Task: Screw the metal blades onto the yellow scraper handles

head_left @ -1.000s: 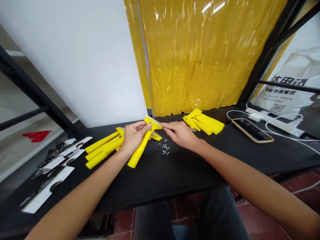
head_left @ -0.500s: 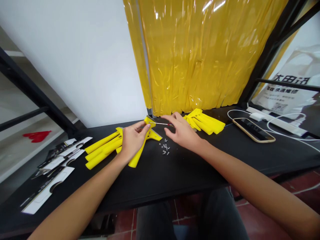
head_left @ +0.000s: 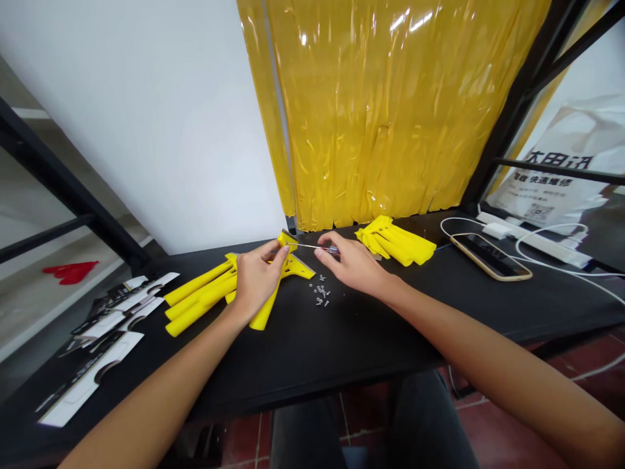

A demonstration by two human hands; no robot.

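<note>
My left hand is closed on a yellow scraper, whose head shows above the fingertips with a dark blade edge on top. In my right hand is a screwdriver, its thin shaft pointing left with the tip at the scraper head. The fingers are closed around its reddish, clear handle. Below the hands lie small loose screws and nuts. More yellow scrapers lie beside and under my left hand, their heads partly hidden by it.
A second pile of yellow scrapers lies right of my right hand. Farther right are a phone and a white power strip with cables. Printed cards lie at the left. A yellow plastic curtain hangs behind the black table.
My right fingers, spread apart beside the screwdriver before, are now closed around its handle. The left hand keeps its hold on the scraper. The view has shifted slightly.
</note>
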